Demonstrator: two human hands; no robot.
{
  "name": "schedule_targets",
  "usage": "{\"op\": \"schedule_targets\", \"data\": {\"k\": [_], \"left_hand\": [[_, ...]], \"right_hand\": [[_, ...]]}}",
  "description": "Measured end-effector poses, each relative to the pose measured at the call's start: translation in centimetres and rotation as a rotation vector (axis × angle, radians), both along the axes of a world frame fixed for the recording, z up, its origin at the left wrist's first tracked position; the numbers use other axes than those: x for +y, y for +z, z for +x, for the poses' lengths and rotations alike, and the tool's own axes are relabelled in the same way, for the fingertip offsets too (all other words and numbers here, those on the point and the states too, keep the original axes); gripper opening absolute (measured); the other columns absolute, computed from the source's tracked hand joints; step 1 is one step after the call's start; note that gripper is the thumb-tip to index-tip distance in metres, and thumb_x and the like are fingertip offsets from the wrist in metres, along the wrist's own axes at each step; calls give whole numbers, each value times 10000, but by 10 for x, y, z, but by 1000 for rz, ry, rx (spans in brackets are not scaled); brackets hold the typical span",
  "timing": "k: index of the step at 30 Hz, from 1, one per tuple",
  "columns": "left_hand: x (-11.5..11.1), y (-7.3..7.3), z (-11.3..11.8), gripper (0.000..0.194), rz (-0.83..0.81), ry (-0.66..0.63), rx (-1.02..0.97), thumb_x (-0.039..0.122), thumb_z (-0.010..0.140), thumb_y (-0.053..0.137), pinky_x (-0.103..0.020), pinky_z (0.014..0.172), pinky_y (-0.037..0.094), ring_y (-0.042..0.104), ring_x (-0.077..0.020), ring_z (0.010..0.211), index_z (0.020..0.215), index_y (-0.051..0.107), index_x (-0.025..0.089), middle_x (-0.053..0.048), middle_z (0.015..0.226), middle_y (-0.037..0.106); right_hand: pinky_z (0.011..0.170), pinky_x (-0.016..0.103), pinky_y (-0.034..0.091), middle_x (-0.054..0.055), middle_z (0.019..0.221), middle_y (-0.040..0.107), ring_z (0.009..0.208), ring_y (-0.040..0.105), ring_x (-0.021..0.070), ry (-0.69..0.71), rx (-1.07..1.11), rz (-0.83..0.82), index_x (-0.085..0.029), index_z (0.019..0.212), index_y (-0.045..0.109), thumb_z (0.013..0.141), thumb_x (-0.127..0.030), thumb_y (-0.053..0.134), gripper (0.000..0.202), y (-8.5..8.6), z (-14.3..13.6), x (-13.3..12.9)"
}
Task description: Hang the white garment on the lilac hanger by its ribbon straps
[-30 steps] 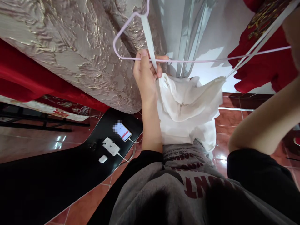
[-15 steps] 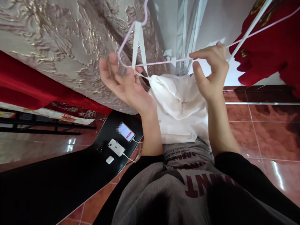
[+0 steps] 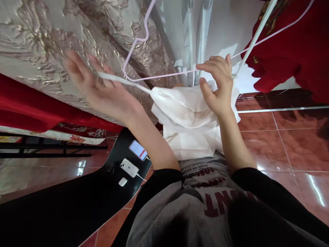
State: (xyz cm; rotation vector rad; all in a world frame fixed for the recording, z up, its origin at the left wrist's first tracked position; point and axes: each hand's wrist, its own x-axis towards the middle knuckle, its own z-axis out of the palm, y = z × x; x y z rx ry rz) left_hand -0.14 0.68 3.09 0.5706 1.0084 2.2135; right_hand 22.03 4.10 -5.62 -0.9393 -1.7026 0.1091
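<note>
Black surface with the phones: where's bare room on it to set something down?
The stretch of the black surface from the small white case to the picture's lower left looks bare, though dark. A smaller patch lies between the lit phone and the shiny drape. It's crowded where the lit phone, white phone, cable and case sit together.

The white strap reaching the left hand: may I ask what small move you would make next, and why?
I would probably ease the strap outward with the left hand, clear of the hanger's corner, since it runs from the white garment past that corner rather than over the visible notch; the right hand, with fingertips near the lower bar, seems placed to steady the hanger.
</note>
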Motion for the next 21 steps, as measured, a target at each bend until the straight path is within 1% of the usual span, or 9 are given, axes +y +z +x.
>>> {"op": "schedule_targets", "data": {"k": [2,4,7,9,11,13,15,18,21], "left_hand": [[3,-18,4,410,88,27,-41,170,1091,187,-242,1194,372,407,-143,1443,1485,297,186,14,1665,260],[6,-30,16,337,66,-74,-99,174,1081,217,-305,1191,379,495,-184,1385,1376,380,155,-78,1630,341],[6,-33,44,227,68,-308,-58,189,1080,262,-355,1142,437,606,-206,1263,1145,478,210,-81,1390,619],[3,-30,61,222,83,-372,-27,120,1052,304,-361,1110,469,649,-196,1186,1062,484,250,-32,1173,718],[2,-30,71,250,73,-379,10,72,1016,354,-359,1087,490,672,-189,1133,1027,484,285,10,1037,735],[2,-33,72,256,57,-357,50,69,985,397,-360,1038,516,684,-198,1098,1008,488,307,24,968,726],[4,-36,69,242,59,-334,87,77,960,425,-365,956,537,693,-221,1062,999,487,307,12,924,705],[6,-37,61,244,59,-298,154,65,964,435,-328,817,529,697,-224,982,986,472,305,2,874,670],[6,-34,56,286,39,-292,155,15,1007,384,-305,715,478,685,-222,924,980,455,291,-3,829,639]], "right_hand": [[1304,585,212,14,1150,690,1281,565,228,1,-10,18,-377,1171,650,933,-395,501,281,0,-2,-3],[1306,588,202,11,1171,683,1284,564,230,6,-18,35,-385,1214,632,939,-385,493,308,1,-6,-7],[1303,583,213,-6,1232,665,1327,543,232,48,-45,33,-407,1275,598,954,-398,487,340,5,-7,-13],[1279,571,267,-14,1271,638,1343,531,236,44,-1,73,-400,1272,604,963,-440,488,332,7,-2,-14],[1199,554,376,7,1283,600,1316,534,248,-73,187,163,-349,1239,631,953,-514,503,353,6,9,-12],[1045,497,491,37,1217,589,1197,576,230,-204,433,215,-294,1175,652,921,-556,555,378,3,22,-6],[860,422,547,50,1063,626,995,626,188,-214,551,151,-254,1075,665,904,-518,603,321,-1,32,1],[742,377,564,32,871,632,787,637,138,-72,472,6,-221,994,647,934,-410,583,209,-7,38,5],[751,376,579,31,892,611,791,634,120,-71,374,47,-201,1012,625,980,-371,491,218,-14,38,6]]}}
